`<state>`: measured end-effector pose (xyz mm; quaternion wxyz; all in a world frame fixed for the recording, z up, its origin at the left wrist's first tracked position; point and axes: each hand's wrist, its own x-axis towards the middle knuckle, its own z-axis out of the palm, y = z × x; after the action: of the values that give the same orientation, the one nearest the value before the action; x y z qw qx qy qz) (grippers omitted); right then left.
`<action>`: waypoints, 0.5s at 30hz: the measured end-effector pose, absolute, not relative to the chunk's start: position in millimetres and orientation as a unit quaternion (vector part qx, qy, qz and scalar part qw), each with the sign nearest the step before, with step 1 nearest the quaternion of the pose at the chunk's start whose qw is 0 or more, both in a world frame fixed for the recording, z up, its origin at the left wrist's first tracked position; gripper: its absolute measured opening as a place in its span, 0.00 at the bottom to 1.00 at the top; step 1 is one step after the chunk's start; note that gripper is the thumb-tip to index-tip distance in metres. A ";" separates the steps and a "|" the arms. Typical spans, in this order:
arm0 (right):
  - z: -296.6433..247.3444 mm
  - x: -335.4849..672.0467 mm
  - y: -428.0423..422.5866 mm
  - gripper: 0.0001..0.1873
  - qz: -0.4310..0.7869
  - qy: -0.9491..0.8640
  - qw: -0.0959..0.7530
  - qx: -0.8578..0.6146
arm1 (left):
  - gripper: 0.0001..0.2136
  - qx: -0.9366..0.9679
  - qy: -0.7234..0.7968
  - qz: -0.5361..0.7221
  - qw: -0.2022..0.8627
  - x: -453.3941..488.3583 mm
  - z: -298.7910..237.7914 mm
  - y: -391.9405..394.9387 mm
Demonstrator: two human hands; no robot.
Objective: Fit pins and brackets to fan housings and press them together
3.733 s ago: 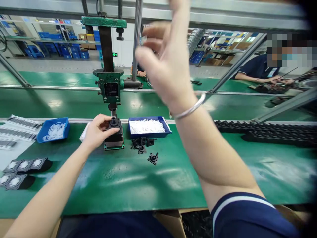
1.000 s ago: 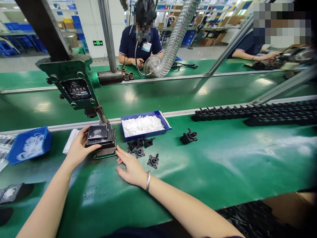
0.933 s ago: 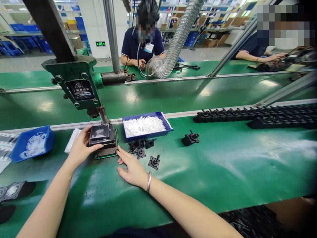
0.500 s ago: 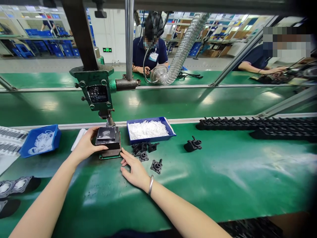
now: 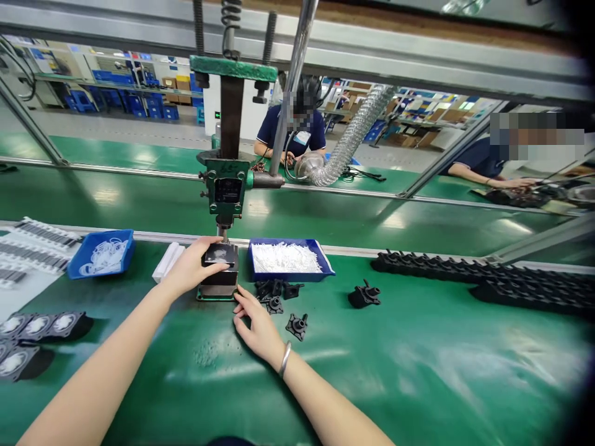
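A black metal block (image 5: 222,277) stands on the base plate (image 5: 216,291) of a green bench press (image 5: 226,186), right under its ram. My left hand (image 5: 193,265) spans the block from its left side, thumb across the front and fingers reaching behind. Beside the plate's right front corner, my right hand (image 5: 258,325) rests its fingertips against the edge, fingers stretched and thumb apart. Several small black plastic fittings (image 5: 274,303) with short spouts lie just right of it. Another black fitting (image 5: 297,326) lies nearer to me.
A blue tray (image 5: 325,263) of thin white pieces stands behind the fittings. Left are a blue bin (image 5: 125,254) of white rings, a white piece (image 5: 166,261) and black housings (image 5: 62,325). Rows of black parts (image 5: 432,272) and one housing (image 5: 365,295) lie right. Two people sit beyond.
My view has tilted up, showing more of the press. My left thumb has moved higher on the block's front. My right hand stays by the plate's corner.
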<state>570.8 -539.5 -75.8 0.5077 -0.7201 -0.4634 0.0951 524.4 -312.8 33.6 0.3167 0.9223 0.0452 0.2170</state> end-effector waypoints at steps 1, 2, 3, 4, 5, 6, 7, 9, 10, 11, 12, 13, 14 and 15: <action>-73.0 570.1 -541.5 0.27 0.094 -0.470 0.502 -0.720 | 0.25 0.922 0.037 0.216 0.319 525.8 35.2 -315.8; -69.0 569.3 -544.6 0.27 0.091 -0.478 0.495 -0.720 | 0.24 0.922 0.031 0.218 0.319 526.7 36.0 -317.7; -64.0 568.6 -548.7 0.26 0.083 -0.485 0.487 -0.722 | 0.24 0.922 0.027 0.220 0.319 527.0 36.3 -318.7; -58.2 568.2 -553.9 0.26 0.068 -0.491 0.477 -0.725 | 0.24 0.921 0.025 0.222 0.318 526.8 36.1 -318.7; -52.1 568.2 -559.8 0.25 0.046 -0.496 0.467 -0.731 | 0.24 0.921 0.023 0.223 0.317 526.2 35.8 -317.9; -46.0 568.9 -566.4 0.24 0.018 -0.498 0.456 -0.738 | 0.24 0.922 0.021 0.221 0.317 525.5 35.3 -316.4; -40.5 570.4 -573.3 0.23 -0.012 -0.496 0.445 -0.745 | 0.24 0.923 0.019 0.219 0.317 524.9 34.9 -314.6; -32.5 575.5 -587.1 0.22 -0.066 -0.485 0.424 -0.762 | 0.23 0.921 0.009 0.214 0.325 524.3 34.2 -310.9; -30.7 578.8 -593.9 0.21 -0.089 -0.477 0.412 -0.771 | 0.23 0.919 0.004 0.214 0.331 524.4 33.9 -309.4; -30.6 582.5 -600.5 0.21 -0.111 -0.469 0.396 -0.782 | 0.23 0.917 -0.001 0.213 0.337 524.7 33.7 -308.3; -32.3 586.2 -607.2 0.20 -0.131 -0.461 0.376 -0.793 | 0.24 0.915 -0.005 0.214 0.343 525.0 33.6 -307.5; -35.9 589.8 -613.8 0.20 -0.153 -0.456 0.353 -0.803 | 0.24 0.914 -0.008 0.214 0.346 525.1 33.7 -307.2; -41.3 593.1 -620.5 0.19 -0.173 -0.451 0.326 -0.812 | 0.25 0.913 -0.010 0.214 0.347 524.9 33.7 -307.4; -48.2 596.2 -627.3 0.20 -0.191 -0.448 0.299 -0.821 | 0.25 0.913 -0.011 0.214 0.347 524.5 33.8 -307.8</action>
<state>596.2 -627.3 -48.2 0.2993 -0.8205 -0.4478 -0.1914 524.5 -307.8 33.8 0.3474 0.9130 -0.0112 0.2138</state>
